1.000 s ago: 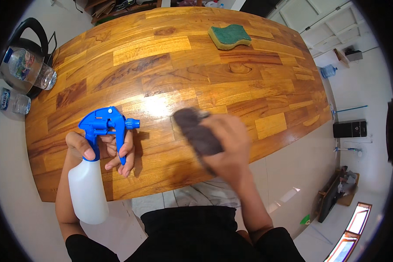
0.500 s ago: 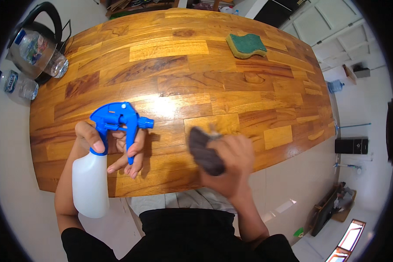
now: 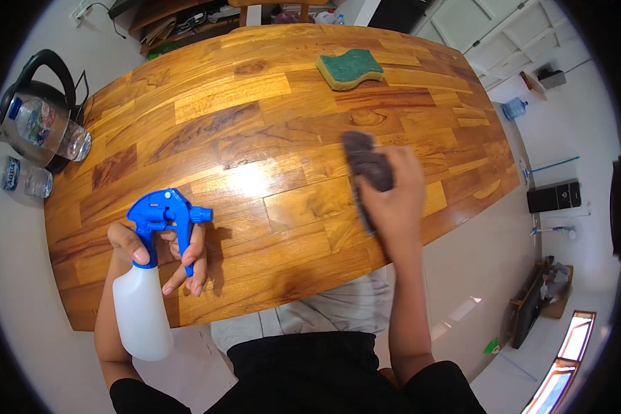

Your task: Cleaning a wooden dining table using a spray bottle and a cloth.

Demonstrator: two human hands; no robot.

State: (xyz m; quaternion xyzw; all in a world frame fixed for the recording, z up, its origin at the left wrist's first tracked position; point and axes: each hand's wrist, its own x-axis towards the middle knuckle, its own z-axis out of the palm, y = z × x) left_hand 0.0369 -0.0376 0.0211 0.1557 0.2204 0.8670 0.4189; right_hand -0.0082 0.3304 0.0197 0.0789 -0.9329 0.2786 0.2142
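My left hand (image 3: 132, 243) grips a spray bottle (image 3: 143, 314) by its neck, with fingers curled about the blue trigger head (image 3: 162, 215). The bottle has a white body, and its nozzle points right over the table's near left part. My right hand (image 3: 401, 200) is closed on a dark grey-brown cloth (image 3: 369, 165), bunched up and slightly blurred. The cloth lies against the wooden tabletop (image 3: 283, 138), right of the middle. Beyond it, near the far edge, rests a sponge (image 3: 350, 69) with a green top and yellow underside.
At the table's left edge stands an electric kettle (image 3: 38, 103) with a black handle. Two clear plastic bottles (image 3: 29, 176) with blue caps are beside it. A chair (image 3: 279, 4) is behind the far edge. A large blue water jug (image 3: 514, 108) stands off to the right.
My right hand has moved the cloth away from me and to the right across the table. The left hand still holds the spray bottle; the whole view has shifted a little.
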